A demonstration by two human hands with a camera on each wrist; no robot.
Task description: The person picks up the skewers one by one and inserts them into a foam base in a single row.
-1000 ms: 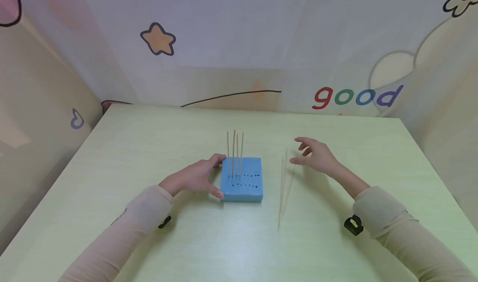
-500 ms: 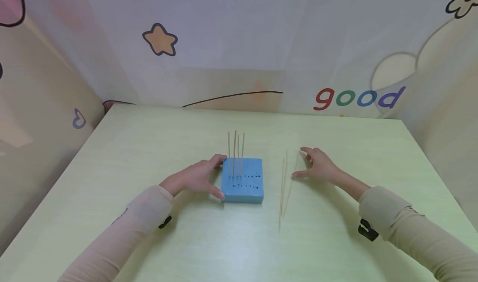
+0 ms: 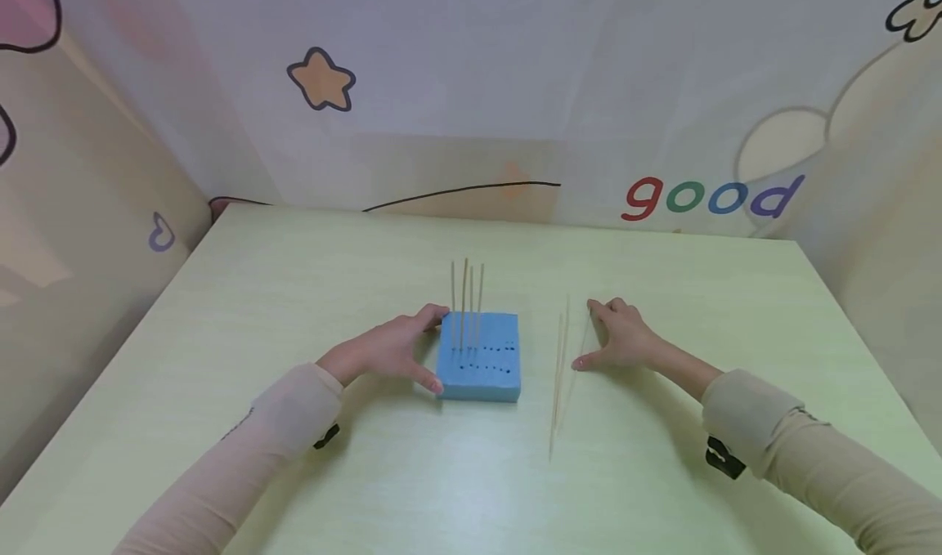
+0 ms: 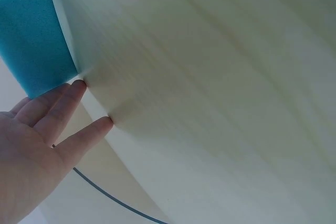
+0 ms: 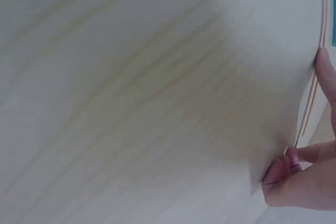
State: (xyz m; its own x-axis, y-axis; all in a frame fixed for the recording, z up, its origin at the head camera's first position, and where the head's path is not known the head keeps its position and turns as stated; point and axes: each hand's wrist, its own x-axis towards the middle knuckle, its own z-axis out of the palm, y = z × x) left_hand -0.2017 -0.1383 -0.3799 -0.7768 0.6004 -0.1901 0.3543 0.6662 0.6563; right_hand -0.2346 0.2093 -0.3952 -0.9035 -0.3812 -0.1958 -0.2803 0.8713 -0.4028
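In the head view a blue foam block (image 3: 482, 383) with rows of small holes lies on the table, several thin wooden sticks (image 3: 472, 302) standing upright in it. My left hand (image 3: 390, 344) holds the block's left side, thumb at the near corner and fingers at the far one. The left wrist view shows fingertips (image 4: 79, 85) against the blue block (image 4: 37, 35). To the right lie loose thin sticks (image 3: 559, 375), roughly lengthwise. My right hand (image 3: 621, 336) touches the rightmost stick (image 3: 586, 334), fingertips at its far end and thumb lower down, spread apart.
The pale wood-grained table (image 3: 331, 473) runs back to a printed curtain (image 3: 456, 64) with a star and the word "good". Curtain sides also close in the left and right. A black wrist strap (image 3: 724, 457) hangs below the right cuff.
My right hand has come down and toward me onto the rightmost stick, whose far end has shifted right. The left hand stays at the foam block.
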